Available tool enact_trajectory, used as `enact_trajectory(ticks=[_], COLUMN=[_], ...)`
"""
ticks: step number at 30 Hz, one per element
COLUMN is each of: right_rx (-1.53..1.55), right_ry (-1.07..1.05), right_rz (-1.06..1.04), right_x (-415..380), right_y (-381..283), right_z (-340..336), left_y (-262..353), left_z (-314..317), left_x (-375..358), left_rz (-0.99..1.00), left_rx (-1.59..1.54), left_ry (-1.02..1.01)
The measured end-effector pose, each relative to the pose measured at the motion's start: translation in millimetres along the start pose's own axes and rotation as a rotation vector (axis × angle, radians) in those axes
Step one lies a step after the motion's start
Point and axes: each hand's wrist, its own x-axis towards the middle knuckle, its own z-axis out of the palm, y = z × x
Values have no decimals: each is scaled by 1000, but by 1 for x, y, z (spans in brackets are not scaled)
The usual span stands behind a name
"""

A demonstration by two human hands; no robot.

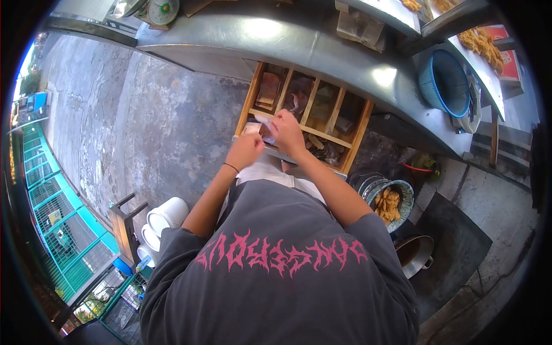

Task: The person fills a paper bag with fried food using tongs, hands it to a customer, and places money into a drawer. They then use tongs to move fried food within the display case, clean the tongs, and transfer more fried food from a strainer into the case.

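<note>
A wooden drawer (244,112) with several compartments is pulled out from under the metal counter. Both my hands are over its near left part. My right hand (287,134) is closed, with a pale, blurred slip like a banknote (264,121) sticking out from its fingers. My left hand (245,150) is curled at the drawer's near edge, just below a pinkish banknote (252,128); whatever its fingers hold is hidden. Banknotes (268,91) lie in the far left compartment. Coins and a clear plastic bag (333,154) are in the near right compartment.
The metal counter (230,37) runs across the top, with a blue basket (444,83) on the right and a scale (163,10) at top left. A container of fried food (388,206) and a pan (415,256) stand at my right, white buckets (168,214) at my left.
</note>
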Motion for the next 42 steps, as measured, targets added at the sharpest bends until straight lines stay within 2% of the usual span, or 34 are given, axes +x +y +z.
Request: enact_trajectory(ticks=[3,9,12,15,18,21,24,27,30,33,34,37,40,42], right_rx=[203,85,-199,-219,-99,-110,-262,-363,-367,-390,-372,-319,-271,-249], right_ry=[83,150,353,413,189,-322,-466,-416,-385,-432,-411,-358,-333,-329], right_rz=[271,398,307,266,259,299,292,247,238,243,239,233,220,215], right_x=[17,55,61,58,41,23,0,-18,-19,-17,-17,-18,-21,-21], right_y=[2,38,40,31,21,7,0,15,9,16,16,5,-2,1], right_z=[-17,-63,-73,-82,-85,-81,-63,-36,-29,-14,-12,-12,-13,-10], left_y=[-24,-18,-10,-11,-15,-35,-45,-23,5,2,-1,-4,-3,-12], left_z=[-15,-18,-14,-13,-8,4,-6,-42,-67,-68,-69,-64,-41,-17], left_x=[10,30,36,42,46,56,61,66,84,103,107,103,84,69], left_rz=[81,117,95,127,207,266,255,80,49,186,264,114,-48,38], left_rx=[222,392,477,577,642,748,680,341,202,236,280,187,193,233], left_ry=[356,261,204,188,224,215,217,54,118,468,523,331,31,112])
